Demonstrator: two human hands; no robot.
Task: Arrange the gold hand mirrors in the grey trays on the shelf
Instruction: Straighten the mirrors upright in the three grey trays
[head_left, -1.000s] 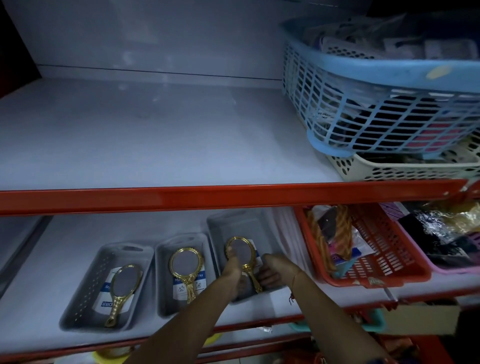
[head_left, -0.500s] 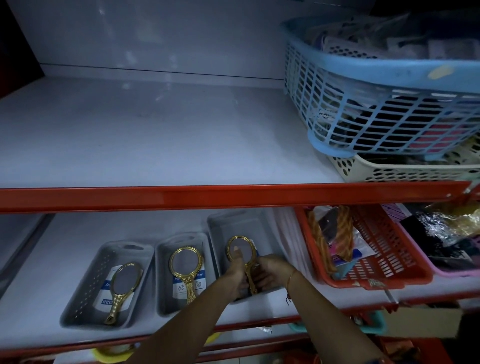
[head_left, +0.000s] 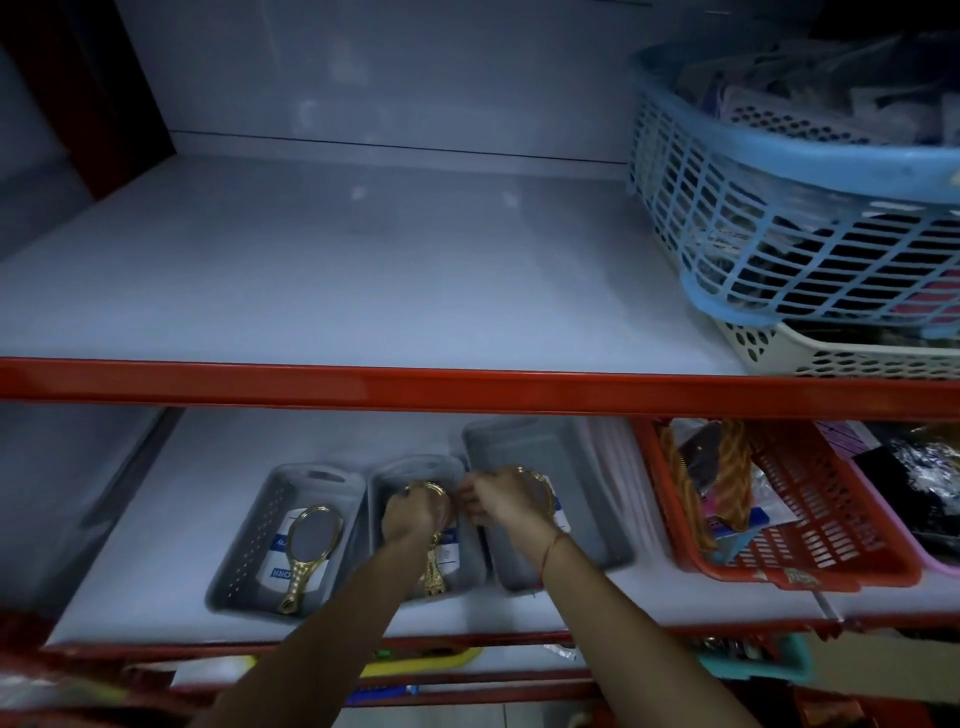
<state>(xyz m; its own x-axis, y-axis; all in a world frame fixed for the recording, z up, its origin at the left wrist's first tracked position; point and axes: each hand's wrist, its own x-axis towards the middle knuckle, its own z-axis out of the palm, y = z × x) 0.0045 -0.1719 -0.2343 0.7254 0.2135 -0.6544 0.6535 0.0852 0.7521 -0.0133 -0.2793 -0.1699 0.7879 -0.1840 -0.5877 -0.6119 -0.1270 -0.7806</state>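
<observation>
Three grey trays stand side by side on the lower shelf. The left tray (head_left: 244, 545) holds a gold hand mirror (head_left: 311, 551) lying on a white label. In the middle tray (head_left: 470, 564), a second gold mirror (head_left: 434, 574) shows its handle; my left hand (head_left: 410, 514) covers its head with fingers curled on the rim. My right hand (head_left: 498, 501) is over the wall between the middle and right trays, fingertips beside that rim; blur hides its grip. The right tray (head_left: 519, 441) holds a third gold mirror (head_left: 546, 496), mostly hidden behind my right wrist.
A red basket (head_left: 831, 519) of goods sits right of the trays, a pink one beyond it. The red shelf edge (head_left: 467, 387) runs above my hands. On the upper shelf, a blue basket (head_left: 779, 218) rests on a cream basket (head_left: 831, 353).
Both hands have moved left, from the mirror in the right tray to the mirror in the middle tray. The right tray's mirror now lies there unheld.
</observation>
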